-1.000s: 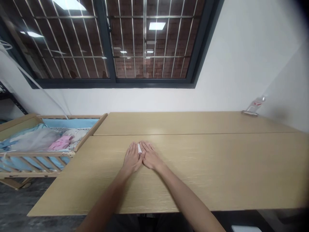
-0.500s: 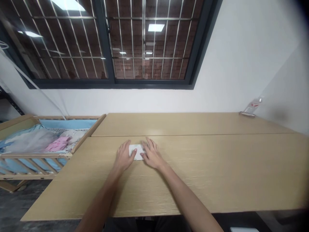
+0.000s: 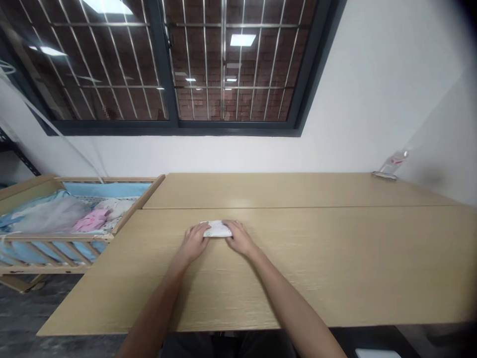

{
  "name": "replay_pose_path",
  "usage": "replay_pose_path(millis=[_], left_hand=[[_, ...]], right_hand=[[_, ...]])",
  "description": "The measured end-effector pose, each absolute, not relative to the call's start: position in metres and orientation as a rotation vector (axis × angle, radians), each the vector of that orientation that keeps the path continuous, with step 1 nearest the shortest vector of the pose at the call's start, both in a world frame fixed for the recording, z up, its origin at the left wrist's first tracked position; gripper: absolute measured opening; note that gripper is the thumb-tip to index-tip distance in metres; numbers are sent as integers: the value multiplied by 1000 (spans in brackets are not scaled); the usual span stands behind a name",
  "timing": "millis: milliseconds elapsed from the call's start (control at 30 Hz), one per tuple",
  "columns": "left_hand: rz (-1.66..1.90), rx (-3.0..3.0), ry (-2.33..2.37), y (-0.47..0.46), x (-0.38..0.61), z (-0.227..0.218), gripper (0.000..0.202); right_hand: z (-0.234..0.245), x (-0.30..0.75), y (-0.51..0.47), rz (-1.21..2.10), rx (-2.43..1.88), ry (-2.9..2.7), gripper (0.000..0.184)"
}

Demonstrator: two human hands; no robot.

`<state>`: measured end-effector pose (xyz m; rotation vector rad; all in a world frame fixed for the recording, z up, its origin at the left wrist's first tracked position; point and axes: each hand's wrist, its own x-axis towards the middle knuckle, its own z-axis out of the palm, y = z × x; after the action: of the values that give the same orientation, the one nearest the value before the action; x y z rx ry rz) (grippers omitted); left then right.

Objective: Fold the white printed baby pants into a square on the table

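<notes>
Small white folded rectangular piece (image 3: 217,229): matt, soft-looking, fine faint print; cloth or soft paper, I cannot tell which. Long tan wood-grain tabletop (image 3: 320,268): I read it as wood or laminate, smooth, satin sheen, fine streaks catching light. Pale wooden slatted crib (image 3: 55,237): smooth, low sheen. Inside it I note a crumpled pink cloth (image 3: 92,220), matt, and a sheer whitish mesh-like fabric (image 3: 55,215). Dark grey window frame (image 3: 238,131): smooth, probably painted metal. Clear window glass (image 3: 242,40): glossy, mirroring lamps. Thin silvery bars (image 3: 223,59): shiny metal. White painted wall (image 3: 372,89): matt. Clear bottle (image 3: 395,161): glossy, plastic-looking.
</notes>
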<state>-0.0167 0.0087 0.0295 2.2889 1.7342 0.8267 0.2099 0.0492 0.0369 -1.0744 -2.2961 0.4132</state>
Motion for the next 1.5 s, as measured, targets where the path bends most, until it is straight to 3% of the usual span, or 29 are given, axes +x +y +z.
replay_pose_path(millis=[167,300,433,733,900,1033,1200,1333,1500], left_hand=[[1005,2185,1802,8,-18,48,27],[1103,2011,1757,-9,-17,61,39],[943,1747,1795,-34,-5,59,49],[470,1777,2128,-49,34,58,32],[348,1846,2304,-60,40,76,37],[490,2105,2418,-87,54,74,42],[765,2356,2275,-107,85,36,59],[727,2389,2189,-108,90,6,51],[811,2404,2176,-108,89,-2,52]], right_hand=[[48,209,54,576,-1045,-2049,39],[70,210,58,935,-922,-1795,47],[86,209,63,1154,-1051,-1715,52],[54,199,93,1087,-1243,-1916,42],[54,200,90,892,-1186,-2046,32],[83,198,60,624,-996,-2284,39],[118,186,12,637,-561,-2672,54],[110,185,-8,780,-376,-2816,56],[82,194,-4,911,-377,-2852,57]])
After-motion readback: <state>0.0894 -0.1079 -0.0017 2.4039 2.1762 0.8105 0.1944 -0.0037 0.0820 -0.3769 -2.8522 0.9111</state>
